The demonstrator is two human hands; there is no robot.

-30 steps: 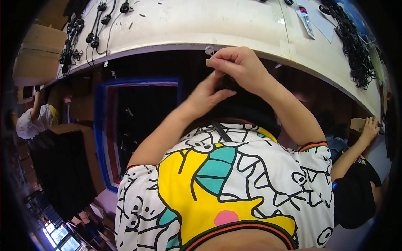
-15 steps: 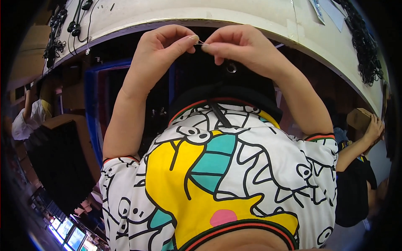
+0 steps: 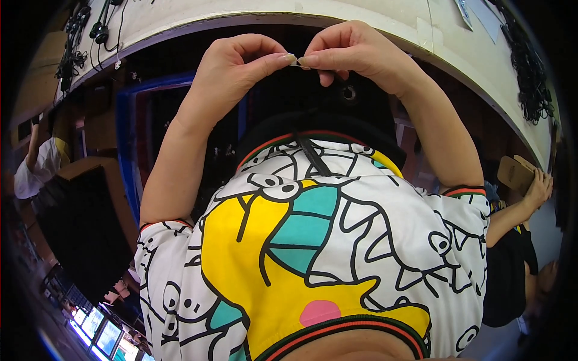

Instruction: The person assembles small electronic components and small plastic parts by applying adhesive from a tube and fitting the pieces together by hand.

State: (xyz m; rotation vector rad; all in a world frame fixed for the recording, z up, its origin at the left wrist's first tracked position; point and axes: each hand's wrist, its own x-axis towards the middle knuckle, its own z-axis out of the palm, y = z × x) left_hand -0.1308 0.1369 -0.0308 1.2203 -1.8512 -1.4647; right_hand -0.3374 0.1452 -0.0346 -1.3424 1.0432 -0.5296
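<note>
Just in front of the table's near edge, my two hands meet almost fingertip to fingertip. A thin whitish strand (image 3: 296, 62), like a thread or a fine tie, is stretched between them. My left hand (image 3: 250, 63) pinches one end between thumb and forefinger. The other end sits in a like pinch of my right hand (image 3: 346, 55), whose lower fingers curl underneath. What the strand is exactly is too small to tell. Both hands are held in the air above my dark-clothed lap.
Black cables (image 3: 102, 29) lie on the white table (image 3: 241, 21) at the far left, and a black cable bundle (image 3: 527, 78) at the far right. A blue-rimmed bin (image 3: 126, 144) stands left below. At right, a co-worker's hand (image 3: 539, 189) holds a cardboard box (image 3: 516, 173).
My fingertips have come closer together, shortening the visible strand. My right hand has risen slightly, and both hands sit a little further right in the view. The co-worker's box has tilted or opened.
</note>
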